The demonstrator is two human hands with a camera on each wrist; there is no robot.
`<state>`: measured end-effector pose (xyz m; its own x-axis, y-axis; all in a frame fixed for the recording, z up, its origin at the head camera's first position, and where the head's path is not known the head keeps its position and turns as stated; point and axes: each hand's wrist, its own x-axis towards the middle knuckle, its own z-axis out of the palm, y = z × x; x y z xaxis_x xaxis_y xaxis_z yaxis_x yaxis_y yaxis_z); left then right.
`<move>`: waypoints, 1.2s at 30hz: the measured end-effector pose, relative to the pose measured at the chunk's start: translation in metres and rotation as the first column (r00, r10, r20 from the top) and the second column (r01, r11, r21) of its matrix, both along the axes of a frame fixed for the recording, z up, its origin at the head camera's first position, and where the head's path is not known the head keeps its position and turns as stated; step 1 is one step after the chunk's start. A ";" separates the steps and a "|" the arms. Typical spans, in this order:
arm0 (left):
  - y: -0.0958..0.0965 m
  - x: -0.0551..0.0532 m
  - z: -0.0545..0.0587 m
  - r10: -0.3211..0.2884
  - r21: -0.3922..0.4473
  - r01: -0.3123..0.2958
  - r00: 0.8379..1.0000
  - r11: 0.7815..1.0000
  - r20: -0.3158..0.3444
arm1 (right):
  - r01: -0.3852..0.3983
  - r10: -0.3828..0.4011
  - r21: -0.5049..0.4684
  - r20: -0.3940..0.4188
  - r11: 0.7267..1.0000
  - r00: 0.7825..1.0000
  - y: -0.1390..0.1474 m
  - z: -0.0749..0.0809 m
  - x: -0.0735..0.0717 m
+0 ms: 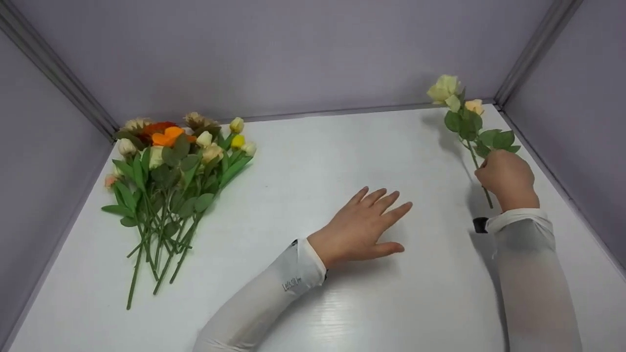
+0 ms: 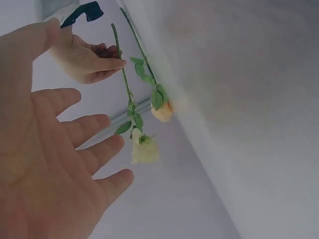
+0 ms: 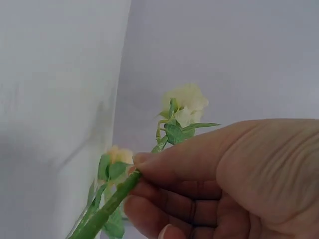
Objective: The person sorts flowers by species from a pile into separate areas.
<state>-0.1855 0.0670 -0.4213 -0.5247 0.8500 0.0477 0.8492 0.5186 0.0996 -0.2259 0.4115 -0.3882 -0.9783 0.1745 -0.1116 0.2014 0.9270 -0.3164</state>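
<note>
My right hand (image 1: 508, 177) pinches the green stem of a pale cream rose (image 1: 444, 89) between thumb and fingers, above the table's right side. In the right wrist view that stem (image 3: 107, 213) slants up past the thumb. Below it a peach rose (image 2: 162, 110) lies on the table, partly hidden by the held flower's leaves and the hand in the head view. My left hand (image 1: 362, 225) hovers palm down over the middle of the table, fingers straight and spread, holding nothing.
At the left lies a bunch of artificial flowers (image 1: 181, 188), orange, cream and yellow blooms, with crossed stems pointing toward the front. The white table (image 1: 303, 161) is bounded by grey panels (image 1: 303, 54) at the back and sides.
</note>
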 end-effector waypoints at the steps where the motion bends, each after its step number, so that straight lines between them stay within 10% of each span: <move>1: 0.001 0.002 -0.001 -0.009 -0.009 0.009 1.000 1.000 0.002 | 0.010 -0.011 0.009 0.016 1.000 1.000 0.005 -0.002 -0.002; 25: 0.001 0.004 0.001 -0.017 -0.043 0.019 0.999 0.999 0.030 | 0.095 -0.097 0.030 0.060 0.995 0.994 0.032 -0.018 -0.005; 36: -0.020 -0.012 0.020 0.063 0.062 -0.063 0.998 0.996 0.000 | 0.039 -0.043 -0.030 -0.144 0.999 0.989 -0.013 0.003 -0.003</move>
